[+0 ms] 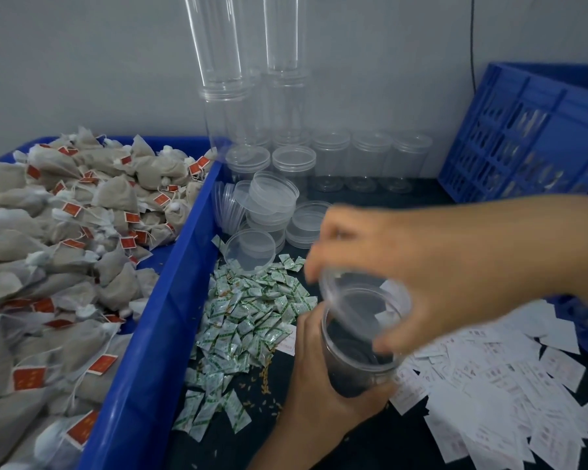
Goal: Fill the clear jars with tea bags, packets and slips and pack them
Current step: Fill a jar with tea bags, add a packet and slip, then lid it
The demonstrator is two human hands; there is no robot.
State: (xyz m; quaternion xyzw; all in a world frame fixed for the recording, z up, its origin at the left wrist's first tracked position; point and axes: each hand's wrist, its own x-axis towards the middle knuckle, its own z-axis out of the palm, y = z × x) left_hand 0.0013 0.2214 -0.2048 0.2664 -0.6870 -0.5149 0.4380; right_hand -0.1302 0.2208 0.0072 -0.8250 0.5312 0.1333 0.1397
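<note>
Jar (pixel 357 354), clear, lower centre, gripped by left hand (pixel 319 385); fingers of right hand (pixel 438 266) pinch lid (pixel 350 293) at its mouth. Jar looks empty, so we judge tea bags (pixel 65 232) go in next.

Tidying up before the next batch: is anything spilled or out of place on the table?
Yes. Small tan grains lie scattered on the dark table beside the green-and-white packets, apparently spilled. One clear lid leans tilted against them.

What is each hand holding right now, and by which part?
The left hand grips a clear jar around its side wall. The right hand, blurred, holds a clear lid by its rim over the jar's mouth.
</note>
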